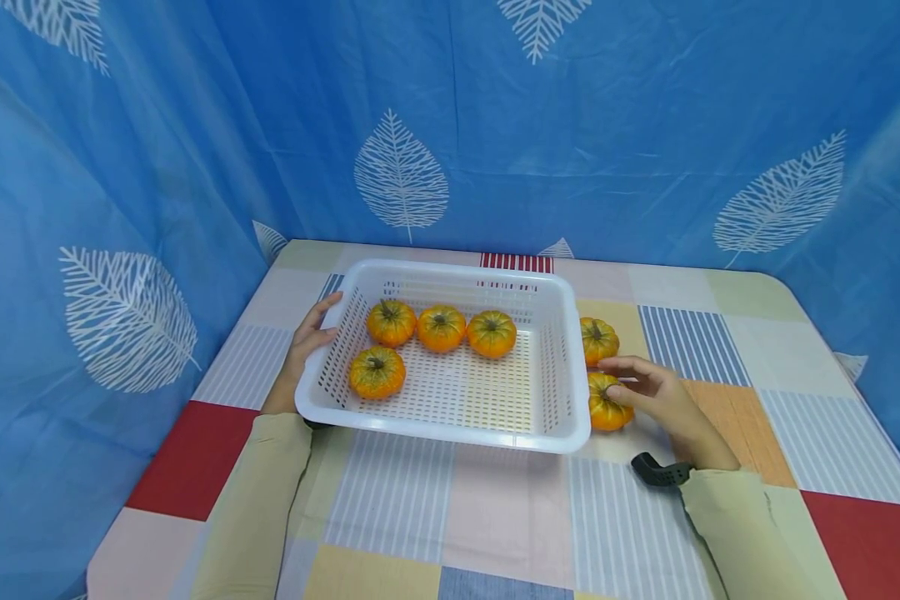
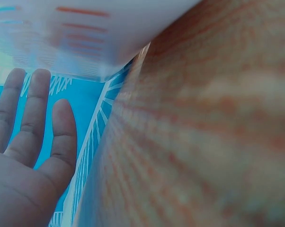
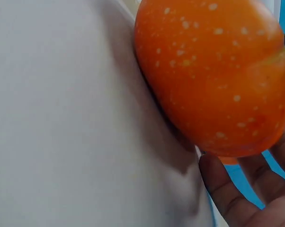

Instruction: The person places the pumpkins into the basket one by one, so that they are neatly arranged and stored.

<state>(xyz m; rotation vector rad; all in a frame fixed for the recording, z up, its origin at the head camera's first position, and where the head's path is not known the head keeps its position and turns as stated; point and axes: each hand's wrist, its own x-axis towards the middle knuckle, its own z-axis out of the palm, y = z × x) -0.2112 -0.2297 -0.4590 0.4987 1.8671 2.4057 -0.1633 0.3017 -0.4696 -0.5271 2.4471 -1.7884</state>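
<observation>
A white plastic basket point(image 1: 495, 400) with slotted walls stands on the table and holds several small orange-yellow pumpkins, three in a back row and one front left point(image 1: 377, 372). My left hand point(image 1: 300, 354) is at the basket's left side, its fingers touching the rim; in the left wrist view those fingers look straight, below the basket wall. Right of the basket, my right hand point(image 1: 656, 392) has thumb and fingers around a pumpkin point(image 3: 213, 75) on the table. Behind that one lies another pumpkin point(image 1: 598, 340), close to the basket's right wall.
A patchwork-patterned cloth point(image 1: 510, 508) covers the table. Blue curtain point(image 1: 570, 150) with white leaf prints hangs behind and at the sides. A black wrist strap point(image 1: 660, 472) sits at the right sleeve's cuff.
</observation>
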